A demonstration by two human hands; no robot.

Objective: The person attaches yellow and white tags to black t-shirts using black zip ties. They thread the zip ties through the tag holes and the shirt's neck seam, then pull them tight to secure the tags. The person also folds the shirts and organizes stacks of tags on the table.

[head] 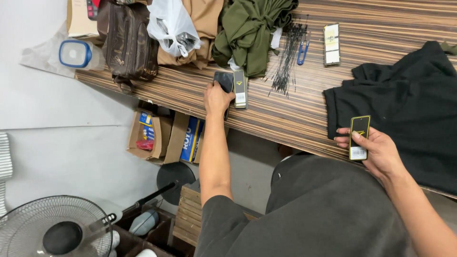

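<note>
A: Left hand [217, 99]: reaching out along the striped wooden tabletop [304, 119], palm down, fingers curled over a dark flat object [223, 78] at the near edge. Closed on it or merely resting? Cannot tell from this angle.

B: Just beside that hand, touching the dark object's right side: a stack of black-and-yellow hang tags [240, 88], upright on the long edge, white barcode patch at the near end.

A: Right hand [376, 152]: grasping a single black-and-yellow hang tag [359, 137], thumb on one long edge, fingers behind, face turned up. Held above the near edge of the tabletop, over the hem of a black garment [404, 109] spread flat on the right.

B: Handling, as judged: thin card, very light, fairly stiff yet easily creased; glossy face likely slippery. Best taken by the long edges, as here, clear of the barcode patch.

A: Farther back on the tabletop: a fan of thin black tag fasteners [287, 59], small blue-handled snips [303, 51] touching them, and another flat pack of tags [332, 44] well apart to the right.

B: Along the far edge: olive green garment [252, 28], tan garment [204, 24], white plastic bag [171, 24], brown handbag [127, 43], clear container with a blue lid [78, 54].

A: Below the tabletop: open cardboard box [145, 135] on a pale floor; a standing fan [52, 228] at lower left.
</note>
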